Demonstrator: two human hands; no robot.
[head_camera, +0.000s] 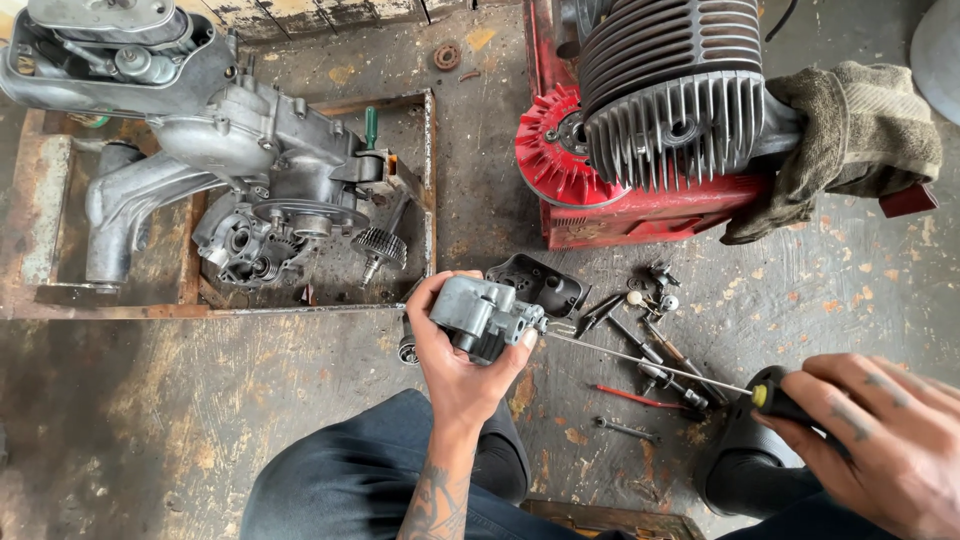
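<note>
My left hand (455, 365) grips a small grey metal carburettor body (487, 316), held just above the floor at centre. My right hand (880, 430), at the lower right, holds a long thin screwdriver (650, 365) by its black and yellow handle. The screwdriver's shaft runs up and left, and its tip reaches the right side of the carburettor body. My knees in dark trousers (360, 480) fill the bottom of the view.
A dismantled grey engine casing (250, 150) lies in a metal frame at upper left. A finned cylinder with a red fan wheel (560, 160) stands at upper right, beside a dirty cloth (850, 130). A black cover (545, 285) and several loose screws and small tools (650, 330) are scattered on the worn floor.
</note>
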